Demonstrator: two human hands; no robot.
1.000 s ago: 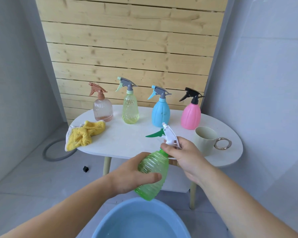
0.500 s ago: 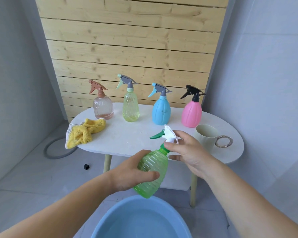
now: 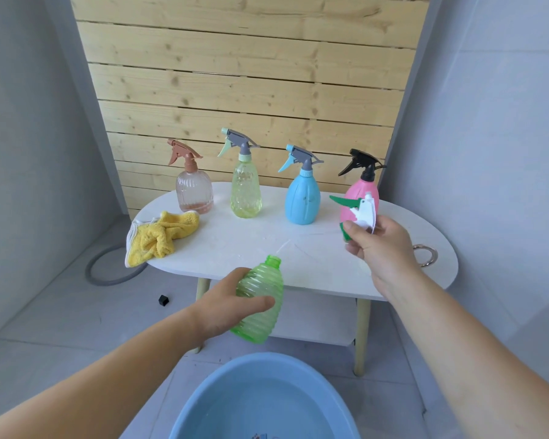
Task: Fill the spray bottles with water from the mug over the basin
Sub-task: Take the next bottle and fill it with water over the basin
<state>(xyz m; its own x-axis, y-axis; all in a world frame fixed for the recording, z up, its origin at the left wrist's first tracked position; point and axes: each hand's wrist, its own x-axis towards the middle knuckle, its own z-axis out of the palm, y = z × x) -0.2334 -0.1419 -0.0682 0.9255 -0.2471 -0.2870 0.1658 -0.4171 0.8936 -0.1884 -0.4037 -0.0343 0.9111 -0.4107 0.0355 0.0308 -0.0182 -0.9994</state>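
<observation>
Right hand lifted spray head off, fingers pinching it | left hand fingers wrapped round green bottle

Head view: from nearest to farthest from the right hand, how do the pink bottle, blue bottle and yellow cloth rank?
1. Pink bottle, just behind the right hand.
2. Blue bottle, farther left.
3. Yellow cloth, far left.

Most of mug behind right hand, basin cropped by bottom edge

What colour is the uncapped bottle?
The uncapped bottle is translucent green; the head view shows it.
</observation>
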